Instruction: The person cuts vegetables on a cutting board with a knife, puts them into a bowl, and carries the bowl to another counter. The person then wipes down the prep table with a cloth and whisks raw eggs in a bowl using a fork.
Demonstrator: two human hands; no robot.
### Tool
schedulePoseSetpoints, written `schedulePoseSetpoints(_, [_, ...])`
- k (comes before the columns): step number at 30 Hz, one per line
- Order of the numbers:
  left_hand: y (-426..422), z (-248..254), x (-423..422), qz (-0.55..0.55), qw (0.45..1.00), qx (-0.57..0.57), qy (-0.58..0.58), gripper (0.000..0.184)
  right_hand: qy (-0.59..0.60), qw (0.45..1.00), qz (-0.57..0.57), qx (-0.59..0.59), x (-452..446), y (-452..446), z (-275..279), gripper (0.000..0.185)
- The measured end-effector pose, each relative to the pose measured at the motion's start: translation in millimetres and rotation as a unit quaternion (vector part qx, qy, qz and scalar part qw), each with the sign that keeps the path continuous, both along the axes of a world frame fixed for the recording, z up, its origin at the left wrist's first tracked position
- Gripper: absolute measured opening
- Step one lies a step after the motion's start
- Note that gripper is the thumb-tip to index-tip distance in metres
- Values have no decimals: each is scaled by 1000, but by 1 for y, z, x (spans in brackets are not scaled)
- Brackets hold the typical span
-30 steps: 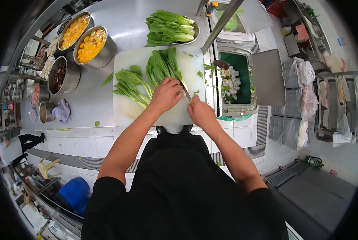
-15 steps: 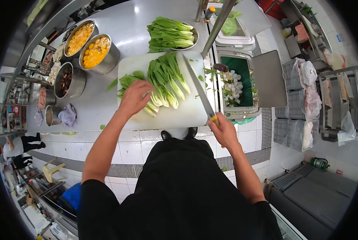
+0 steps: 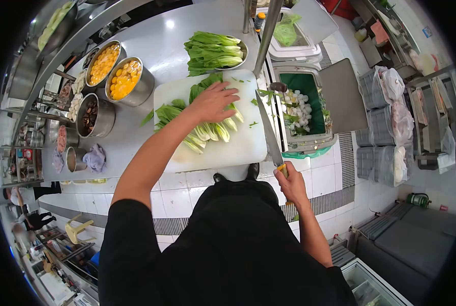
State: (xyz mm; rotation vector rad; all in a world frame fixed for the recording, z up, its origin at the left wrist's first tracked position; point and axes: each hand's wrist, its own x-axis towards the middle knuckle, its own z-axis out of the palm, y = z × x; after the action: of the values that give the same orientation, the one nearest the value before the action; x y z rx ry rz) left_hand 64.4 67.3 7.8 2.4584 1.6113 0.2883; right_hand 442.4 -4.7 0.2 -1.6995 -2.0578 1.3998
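A: Greens, position?

B: Leafy greens (image 3: 219, 132) are laid in a loose row on the white cutting board (image 3: 240, 151), centre of frame. Leaf ends are turned to the top, pale stems to the bottom. A second pile of greens (image 3: 212, 49) is seen at top centre, heaped over a metal bowl (image 3: 245, 53).

A: Left hand?

B: The left hand (image 3: 216, 103) is laid over the leaf part of the row, back of hand up, fingers spread apart, nothing gripped. How hard the leaves are pressed cannot be told.

A: Right hand?

B: The right hand (image 3: 294, 184), right of lower centre, is wrapped round the handle of a knife (image 3: 270, 127). The blade is pointed towards the top of the frame, along the board's right edge, apart from the greens. A bin (image 3: 305, 148) is seen just beyond, to the right.

A: Handling, as judged?

B: Light bundle. Leaves probably limp and easily bruised; stems crisper, liable to snap if bent. Wetness not readable; some slip should be allowed for. Loose pieces could slide apart, so the row is best gathered under a broad, gentle palm, or taken at the firmer stems. Knife: stiff, to be held by the handle only.
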Motion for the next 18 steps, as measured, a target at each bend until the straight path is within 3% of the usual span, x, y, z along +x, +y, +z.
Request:
schedulePoseSetpoints(2, [9, 3, -1, -15, 999, -40, 7, 57, -14, 1000, 15, 1, -6, 3, 11, 36])
schedulePoseSetpoints(4, [9, 17, -7, -119, 967, -199, 104, 84, -8, 1000, 4, 10, -3, 3, 15, 35])
schedulePoseSetpoints(5, [3, 23, -14, -123, 965, -202, 110, 84, -6, 1000, -7, 19, 0, 0, 14, 34])
schedulePoseSetpoints(8, [-31, 31, -45, -180, 942, -208, 192, 120, 2, 998, -57, 3, 12, -9, 3, 35])
schedulePoseSetpoints(12, [-65, 33, -61, -179, 938, -175, 238, 120, -1, 996, -82, -22, 22, -21, -8, 39])
schedulePoseSetpoints(16, [-80, 15, -62, -110, 970, -140, 166, 110, 18, 998, -65, 20, 19, -24, -13, 28])
schedulePoseSetpoints(18, [-82, 8, -60, -69, 975, -150, 151, 106, -10, 996, -66, -51, 13, -20, 0, 41])
